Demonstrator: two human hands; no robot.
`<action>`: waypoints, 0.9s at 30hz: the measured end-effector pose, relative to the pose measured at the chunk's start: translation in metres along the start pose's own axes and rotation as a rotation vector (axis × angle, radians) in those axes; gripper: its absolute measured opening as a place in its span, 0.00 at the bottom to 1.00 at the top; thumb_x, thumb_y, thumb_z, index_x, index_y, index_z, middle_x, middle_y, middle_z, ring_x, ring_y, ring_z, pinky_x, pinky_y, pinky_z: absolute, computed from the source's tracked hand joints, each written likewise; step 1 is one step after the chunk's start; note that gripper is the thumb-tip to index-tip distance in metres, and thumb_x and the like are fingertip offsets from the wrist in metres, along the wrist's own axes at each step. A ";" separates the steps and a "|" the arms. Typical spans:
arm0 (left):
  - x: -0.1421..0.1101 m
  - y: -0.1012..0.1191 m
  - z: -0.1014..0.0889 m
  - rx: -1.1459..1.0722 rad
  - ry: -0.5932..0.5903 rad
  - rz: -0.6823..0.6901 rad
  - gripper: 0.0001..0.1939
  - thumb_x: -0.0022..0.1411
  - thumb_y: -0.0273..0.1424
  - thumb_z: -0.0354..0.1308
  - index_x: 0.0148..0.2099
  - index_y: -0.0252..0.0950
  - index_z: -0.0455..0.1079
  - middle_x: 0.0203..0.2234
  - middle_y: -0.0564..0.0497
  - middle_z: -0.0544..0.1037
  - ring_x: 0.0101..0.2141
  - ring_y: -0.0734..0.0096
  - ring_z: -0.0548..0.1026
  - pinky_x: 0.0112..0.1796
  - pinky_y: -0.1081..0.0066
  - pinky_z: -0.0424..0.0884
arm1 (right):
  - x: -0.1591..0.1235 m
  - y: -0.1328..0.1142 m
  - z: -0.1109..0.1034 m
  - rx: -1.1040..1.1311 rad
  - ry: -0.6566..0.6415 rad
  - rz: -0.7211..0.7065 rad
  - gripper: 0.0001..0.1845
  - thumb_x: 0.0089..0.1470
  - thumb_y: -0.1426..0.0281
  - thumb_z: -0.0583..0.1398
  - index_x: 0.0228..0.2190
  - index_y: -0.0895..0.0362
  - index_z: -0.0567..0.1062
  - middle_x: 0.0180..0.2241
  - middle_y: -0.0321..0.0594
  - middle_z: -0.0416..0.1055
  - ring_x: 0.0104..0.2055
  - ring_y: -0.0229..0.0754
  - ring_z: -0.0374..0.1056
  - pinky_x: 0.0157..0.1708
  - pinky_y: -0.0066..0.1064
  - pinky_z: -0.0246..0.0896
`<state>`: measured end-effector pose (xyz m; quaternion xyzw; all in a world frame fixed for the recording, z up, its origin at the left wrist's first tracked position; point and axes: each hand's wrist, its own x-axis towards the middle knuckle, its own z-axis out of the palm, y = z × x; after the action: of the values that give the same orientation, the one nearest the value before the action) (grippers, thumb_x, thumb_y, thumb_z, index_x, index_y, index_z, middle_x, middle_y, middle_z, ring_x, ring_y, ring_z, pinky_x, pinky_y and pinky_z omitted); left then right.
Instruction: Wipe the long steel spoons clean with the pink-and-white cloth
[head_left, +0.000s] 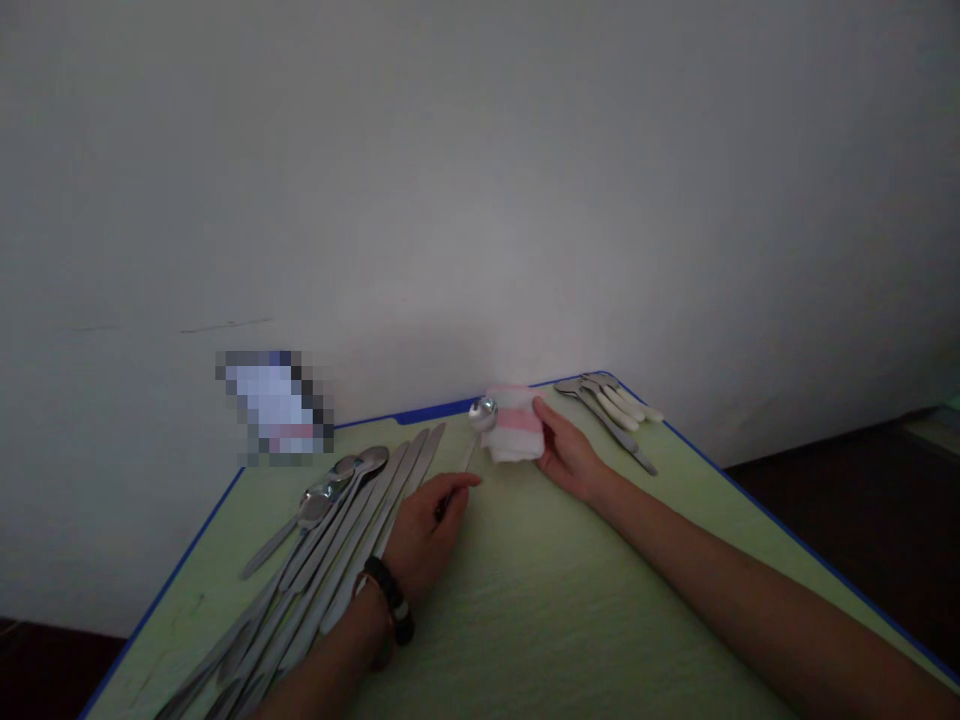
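Observation:
My left hand (427,525) is closed around the handle of a metal spoon (483,412), whose shiny bowl points away from me. In my right hand (570,455) is a folded white and pink cloth (514,425), pinched at its right side. The spoon's bowl is at the cloth's left edge; whether the two touch, I cannot tell. Under and beside my left forearm lie several metal spoons (315,507) and long flat-handled utensils (390,480), partly hidden by the arm. A dark beaded bracelet is on my left wrist.
Beyond my right hand, several utensils with white handles (621,408) and a metal one (622,437) lie near the far right corner. A blurred-out phone-like object (274,405) stands at the far left. The green table (540,600) has a blue edge and meets a pale wall (480,200).

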<state>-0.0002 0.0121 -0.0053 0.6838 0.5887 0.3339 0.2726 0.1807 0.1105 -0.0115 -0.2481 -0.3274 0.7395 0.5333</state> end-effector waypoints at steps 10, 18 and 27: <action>-0.005 0.003 0.002 0.189 -0.126 0.163 0.12 0.63 0.28 0.45 0.41 0.39 0.70 0.34 0.51 0.76 0.35 0.69 0.73 0.38 0.70 0.66 | -0.001 -0.004 -0.004 -0.042 -0.058 0.052 0.15 0.50 0.61 0.56 0.35 0.57 0.74 0.34 0.40 0.75 0.37 0.41 0.70 0.40 0.35 0.62; -0.008 -0.001 0.003 0.304 -0.155 0.304 0.14 0.65 0.29 0.40 0.43 0.40 0.67 0.33 0.51 0.72 0.32 0.70 0.72 0.36 0.70 0.67 | -0.006 0.002 0.001 -0.177 -0.126 0.018 0.21 0.36 0.75 0.66 0.37 0.54 0.73 0.34 0.35 0.75 0.33 0.36 0.68 0.36 0.27 0.60; -0.007 0.002 0.001 0.281 -0.172 0.231 0.14 0.65 0.27 0.38 0.43 0.38 0.64 0.36 0.49 0.74 0.36 0.67 0.73 0.39 0.67 0.67 | -0.005 0.010 0.005 -0.222 0.004 -0.079 0.13 0.41 0.69 0.64 0.33 0.55 0.73 0.32 0.35 0.74 0.34 0.37 0.69 0.38 0.29 0.62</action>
<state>0.0017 0.0046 -0.0057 0.8041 0.5216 0.2182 0.1836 0.1729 0.1027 -0.0155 -0.2940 -0.4160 0.6766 0.5317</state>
